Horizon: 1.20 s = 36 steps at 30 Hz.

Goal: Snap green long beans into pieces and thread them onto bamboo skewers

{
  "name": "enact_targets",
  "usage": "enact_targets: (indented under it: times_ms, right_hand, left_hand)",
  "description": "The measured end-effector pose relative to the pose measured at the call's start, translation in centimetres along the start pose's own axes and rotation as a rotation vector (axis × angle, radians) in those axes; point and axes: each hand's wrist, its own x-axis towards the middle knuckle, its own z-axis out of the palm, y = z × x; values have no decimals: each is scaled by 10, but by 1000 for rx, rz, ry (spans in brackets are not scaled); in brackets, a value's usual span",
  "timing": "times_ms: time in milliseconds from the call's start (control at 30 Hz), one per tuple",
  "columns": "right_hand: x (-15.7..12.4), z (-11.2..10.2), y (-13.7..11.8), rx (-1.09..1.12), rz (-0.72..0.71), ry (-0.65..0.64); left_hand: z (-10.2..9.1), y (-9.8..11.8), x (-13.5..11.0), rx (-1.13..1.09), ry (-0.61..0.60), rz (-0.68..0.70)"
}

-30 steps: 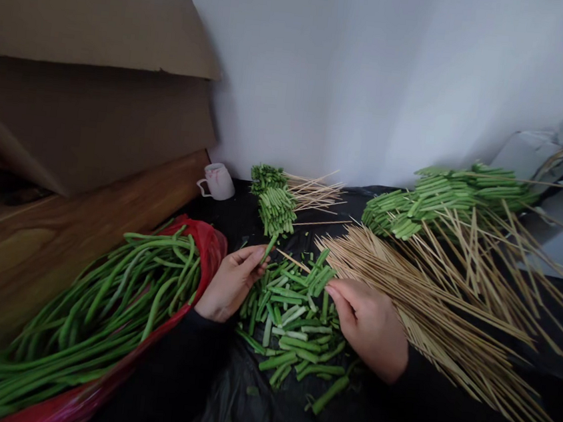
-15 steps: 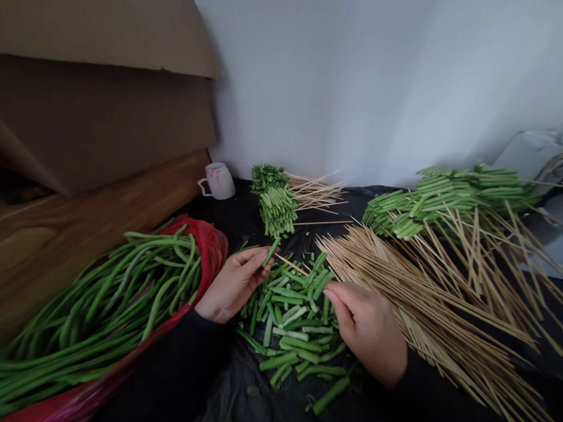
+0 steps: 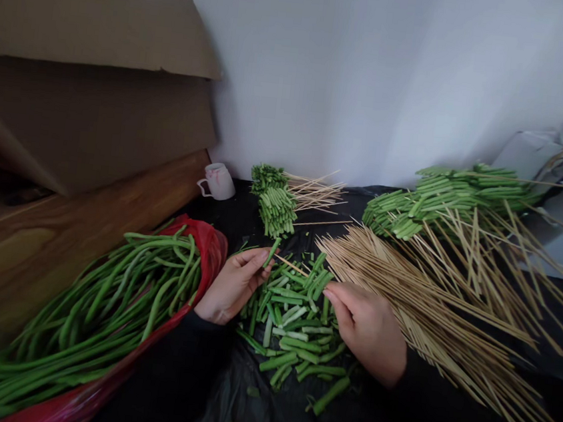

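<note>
Between thumb and fingers, my left hand point(image 3: 238, 280) pinches a short cut piece of green bean point(image 3: 272, 251). A thin bamboo skewer point(image 3: 292, 264) runs from that piece toward my right hand point(image 3: 367, 324), its tip at or near the bean. My right hand is closed at the skewer's other end, where several bean pieces point(image 3: 318, 279) sit side by side on the stick. Its fingertips partly hide the grip. Below both hands lies a loose heap of cut bean pieces point(image 3: 296, 333) on black plastic sheeting point(image 3: 235, 407).
Long whole beans point(image 3: 116, 294) fill a red plastic bag point(image 3: 215, 244) at left. Bare skewers point(image 3: 404, 284) lie in a pile at right. Threaded bean skewers are stacked behind point(image 3: 278, 207) and at the far right point(image 3: 454, 195). A mug point(image 3: 219, 182) and a cardboard box point(image 3: 97, 97) stand at back left.
</note>
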Motion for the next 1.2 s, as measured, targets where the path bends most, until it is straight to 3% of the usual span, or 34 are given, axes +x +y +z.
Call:
enact_targets:
  times_ms: [333,700,1200]
  right_hand:
    - [0,1,0,-14,-10,2]
    - [-2,4,-1,-40,2,-12]
    - [-4,4,-6,-6,2,11]
  left_hand:
    - [-5,-4,3,89,30,56]
    - [4,-10,-2,198,39,71]
    - [4,-2,-7,157,7,36]
